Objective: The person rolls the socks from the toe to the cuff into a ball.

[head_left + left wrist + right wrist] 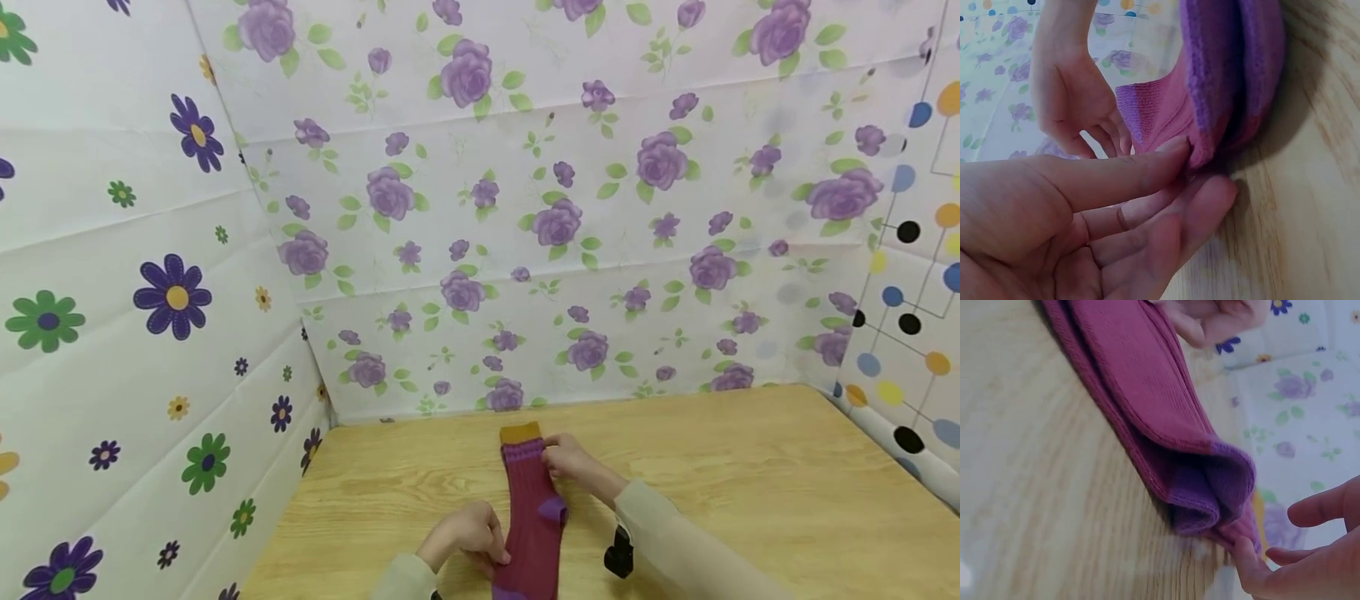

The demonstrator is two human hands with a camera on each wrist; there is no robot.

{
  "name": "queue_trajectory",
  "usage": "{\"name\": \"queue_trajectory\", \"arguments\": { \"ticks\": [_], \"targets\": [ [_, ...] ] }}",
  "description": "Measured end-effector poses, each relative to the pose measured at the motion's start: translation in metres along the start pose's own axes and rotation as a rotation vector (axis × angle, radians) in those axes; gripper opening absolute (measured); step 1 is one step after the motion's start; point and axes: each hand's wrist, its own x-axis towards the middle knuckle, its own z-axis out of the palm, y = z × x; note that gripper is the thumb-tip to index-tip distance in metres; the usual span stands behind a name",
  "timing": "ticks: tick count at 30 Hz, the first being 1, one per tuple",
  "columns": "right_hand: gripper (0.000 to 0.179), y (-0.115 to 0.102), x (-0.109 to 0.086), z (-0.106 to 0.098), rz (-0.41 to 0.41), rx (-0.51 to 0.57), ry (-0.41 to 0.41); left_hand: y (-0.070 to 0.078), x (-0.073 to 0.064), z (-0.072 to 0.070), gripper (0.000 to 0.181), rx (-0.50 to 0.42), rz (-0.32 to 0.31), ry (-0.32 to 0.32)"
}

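Note:
A pair of maroon socks (531,500) lies stacked lengthwise on the table, with purple heels and toes and an orange band at the far cuff. In the left wrist view, the thumb of my left hand (474,533) lies on the edge of the socks (1169,115) and the fingers are beneath, pinching it near the toe end. My right hand (573,461) is at the cuff end. The right wrist view shows one fingertip of that hand (1310,562) against the edge of the socks (1147,394), with the thumb held apart.
The wooden table (720,483) extends on both sides of the socks. Behind it hangs a sheet with purple roses (465,200). A daisy-patterned sheet (120,358) stands on the left and a dotted one (907,350) on the right. A black wrist device (619,553) is by the right sleeve.

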Motion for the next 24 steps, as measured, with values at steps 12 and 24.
{"name": "queue_trajectory", "arguments": {
  "ticks": [12,24],
  "targets": [
    [0.037,-0.002,-0.032,0.001,-0.190,-0.317,-0.046,-0.004,-0.005,-0.003,0.015,0.115,0.193,0.032],
    [0.028,-0.004,-0.060,0.003,-0.563,-0.859,-0.078,-0.010,-0.002,-0.004,0.015,0.248,0.276,0.077]
  ]
}}
